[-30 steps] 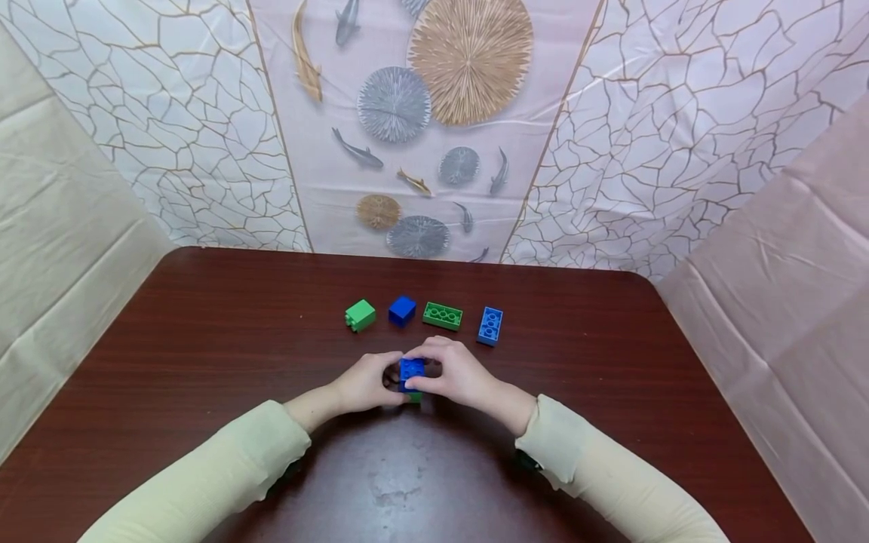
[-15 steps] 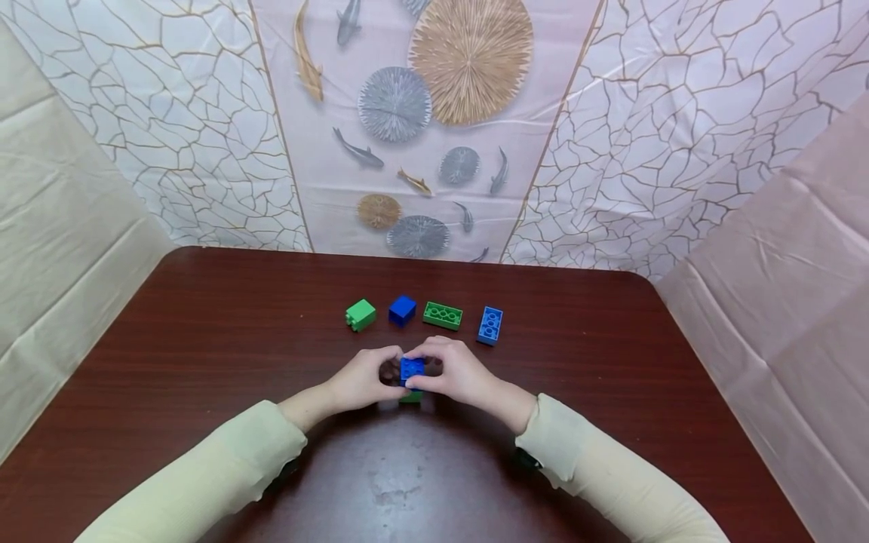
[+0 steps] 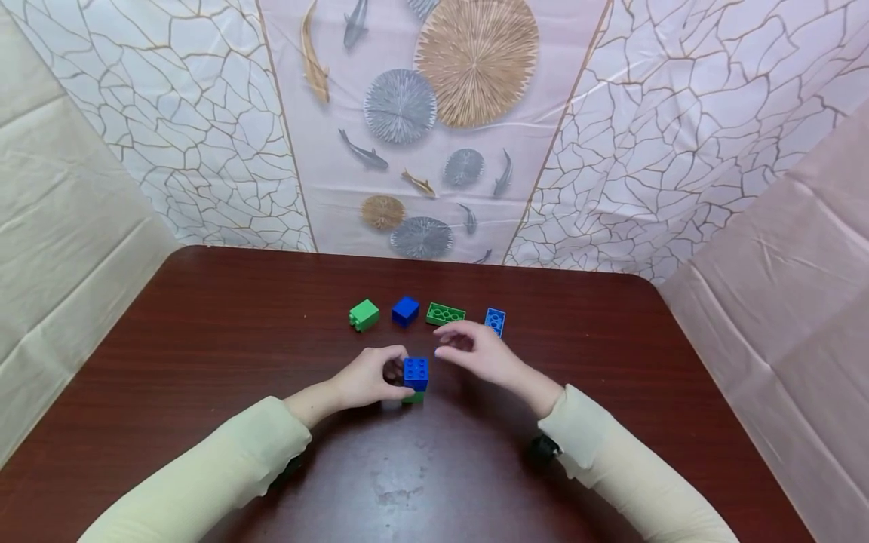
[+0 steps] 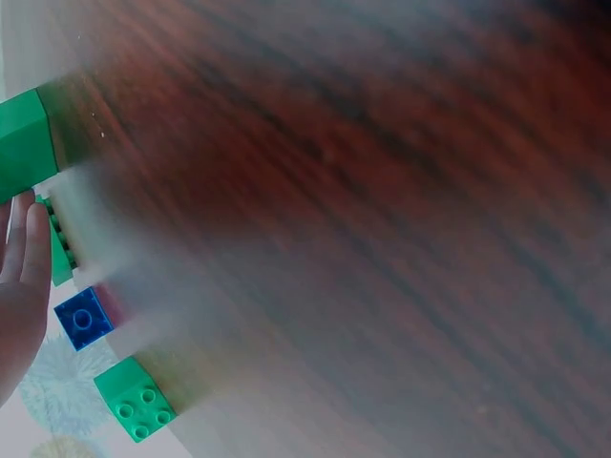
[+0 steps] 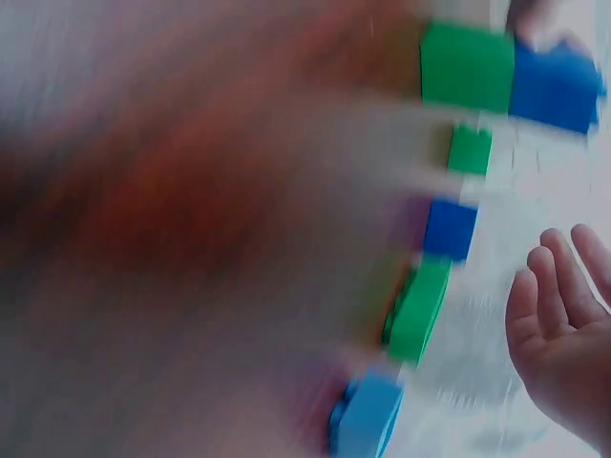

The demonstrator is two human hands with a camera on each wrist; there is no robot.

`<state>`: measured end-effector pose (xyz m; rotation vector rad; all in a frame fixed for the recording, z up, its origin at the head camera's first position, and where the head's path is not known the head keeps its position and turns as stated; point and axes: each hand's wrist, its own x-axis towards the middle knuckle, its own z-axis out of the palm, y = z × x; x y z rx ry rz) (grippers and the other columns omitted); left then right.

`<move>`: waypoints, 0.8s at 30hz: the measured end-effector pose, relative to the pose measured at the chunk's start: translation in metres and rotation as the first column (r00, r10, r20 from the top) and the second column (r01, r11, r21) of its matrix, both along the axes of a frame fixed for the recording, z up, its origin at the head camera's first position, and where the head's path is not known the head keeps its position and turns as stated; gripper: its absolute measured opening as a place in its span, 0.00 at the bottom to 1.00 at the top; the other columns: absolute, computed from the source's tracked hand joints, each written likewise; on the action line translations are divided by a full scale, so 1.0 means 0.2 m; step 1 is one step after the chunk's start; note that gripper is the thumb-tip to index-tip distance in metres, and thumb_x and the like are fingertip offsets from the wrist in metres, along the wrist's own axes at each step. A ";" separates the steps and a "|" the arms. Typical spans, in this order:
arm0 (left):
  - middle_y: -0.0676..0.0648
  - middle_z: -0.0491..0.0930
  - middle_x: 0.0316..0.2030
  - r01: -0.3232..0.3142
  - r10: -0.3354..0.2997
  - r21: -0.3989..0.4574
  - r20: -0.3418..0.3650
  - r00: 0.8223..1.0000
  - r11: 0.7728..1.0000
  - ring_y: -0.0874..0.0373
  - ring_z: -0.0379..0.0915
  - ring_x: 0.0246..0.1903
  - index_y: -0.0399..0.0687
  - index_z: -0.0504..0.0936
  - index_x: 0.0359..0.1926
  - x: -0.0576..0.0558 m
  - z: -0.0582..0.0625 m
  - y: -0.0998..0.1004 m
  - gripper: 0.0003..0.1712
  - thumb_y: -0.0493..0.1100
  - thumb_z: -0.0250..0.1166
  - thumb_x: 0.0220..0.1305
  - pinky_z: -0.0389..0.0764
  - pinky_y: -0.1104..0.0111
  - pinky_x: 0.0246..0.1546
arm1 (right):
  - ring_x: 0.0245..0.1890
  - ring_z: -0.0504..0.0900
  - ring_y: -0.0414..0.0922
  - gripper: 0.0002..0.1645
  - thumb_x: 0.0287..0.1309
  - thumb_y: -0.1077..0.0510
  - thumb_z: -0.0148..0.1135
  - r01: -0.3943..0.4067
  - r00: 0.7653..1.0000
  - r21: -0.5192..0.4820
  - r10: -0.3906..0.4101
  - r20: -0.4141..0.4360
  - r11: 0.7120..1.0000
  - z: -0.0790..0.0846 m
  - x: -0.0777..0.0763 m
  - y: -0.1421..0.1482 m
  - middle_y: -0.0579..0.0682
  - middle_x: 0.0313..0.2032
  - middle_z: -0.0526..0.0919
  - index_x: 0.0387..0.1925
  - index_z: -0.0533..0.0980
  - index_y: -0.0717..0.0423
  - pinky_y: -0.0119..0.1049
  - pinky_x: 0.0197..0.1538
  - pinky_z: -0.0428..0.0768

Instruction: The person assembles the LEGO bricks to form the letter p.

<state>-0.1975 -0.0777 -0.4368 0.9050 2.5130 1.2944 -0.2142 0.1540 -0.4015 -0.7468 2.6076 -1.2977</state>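
A blue toy building brick (image 3: 416,371) with studs facing up is stacked on a green brick (image 3: 413,397), of which only a small front part shows in the head view. My left hand (image 3: 370,378) holds this stack from the left, thumb at the front and fingers behind. The right wrist view shows the stacked green brick (image 5: 468,69) joined to the blue one (image 5: 554,86). To the right of the stack, my right hand (image 3: 485,356) is in the air with bent, parted fingers and nothing between them. It partly covers a lighter blue long brick (image 3: 495,320).
Behind the hands, a row of loose bricks lies on the dark wooden table (image 3: 237,324): a green brick (image 3: 363,314), a blue brick (image 3: 405,311) and a long green brick (image 3: 444,314) with its hollow underside up. A patterned cloth (image 3: 421,166) hangs behind the table.
My right hand has let go of the blue brick and moved right and away from me, towards the long bricks. The left hand stays at the stack.
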 end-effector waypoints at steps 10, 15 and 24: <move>0.49 0.82 0.32 0.003 -0.003 -0.016 0.000 1.000 1.000 0.64 0.76 0.33 0.48 0.73 0.33 0.00 0.00 -0.01 0.15 0.42 0.72 0.49 0.77 0.75 0.37 | 0.45 0.76 0.53 0.21 0.56 0.61 0.62 0.269 0.963 0.094 -0.270 0.001 0.959 -0.01 -0.17 0.26 0.62 0.48 0.79 0.52 0.74 0.63 0.43 0.47 0.76; 0.49 0.82 0.32 0.002 -0.002 -0.013 0.008 1.000 1.000 0.64 0.76 0.32 0.48 0.73 0.33 0.00 0.00 0.00 0.15 0.42 0.72 0.49 0.77 0.75 0.37 | 0.46 0.75 0.53 0.25 0.60 0.51 0.59 0.441 0.889 0.179 -0.456 0.052 0.880 -0.05 -0.19 0.30 0.61 0.46 0.78 0.54 0.72 0.63 0.45 0.49 0.76; 0.50 0.81 0.31 0.001 -0.001 -0.011 -0.003 1.000 1.000 0.64 0.75 0.32 0.48 0.73 0.33 -0.01 -0.01 0.00 0.16 0.42 0.72 0.48 0.77 0.75 0.36 | 0.39 0.76 0.51 0.36 0.59 0.41 0.58 0.491 0.838 0.349 -0.542 0.061 0.798 -0.11 -0.19 0.28 0.63 0.45 0.79 0.54 0.69 0.67 0.45 0.47 0.77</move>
